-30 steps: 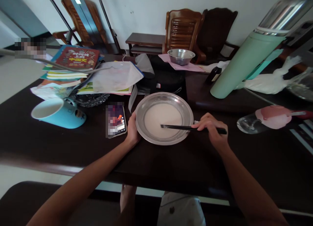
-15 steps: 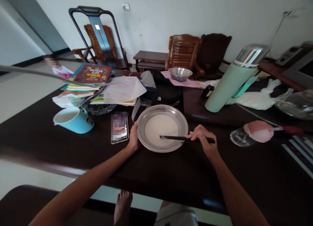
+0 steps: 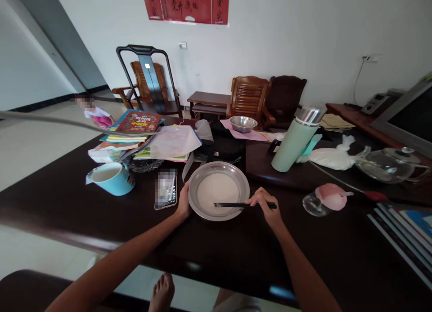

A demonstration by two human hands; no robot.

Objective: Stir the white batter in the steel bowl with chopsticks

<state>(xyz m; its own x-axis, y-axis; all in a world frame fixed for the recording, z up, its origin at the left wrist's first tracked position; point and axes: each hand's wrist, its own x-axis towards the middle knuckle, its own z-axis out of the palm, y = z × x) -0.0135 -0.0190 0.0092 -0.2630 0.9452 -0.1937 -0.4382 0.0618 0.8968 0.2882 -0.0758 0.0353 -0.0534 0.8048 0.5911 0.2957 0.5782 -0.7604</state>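
In the head view, a round metal plate [image 3: 218, 168] sits on the dark table [image 3: 216, 249], a little ahead of the person, and holds a pale white batter [image 3: 216, 190]. The left hand [image 3: 184, 202] lies curled against the plate's rim at about nine o'clock, thumb on the edge, holding it. The right hand [image 3: 265, 204] is closed around a pair of black chopsticks [image 3: 236, 205] at about three o'clock of the plate; the sticks lie almost level, their tips reaching into the batter near the middle.

Just beside the left hand, at nine o'clock of the plate, lies a phone [image 3: 166, 191] with its screen up. Farther out at ten o'clock stands a blue mug [image 3: 113, 178]. At one o'clock, well apart, stands a green flask [image 3: 294, 139] with a steel cap. At three o'clock, beyond the right hand, rests a pink lid [image 3: 329, 196].
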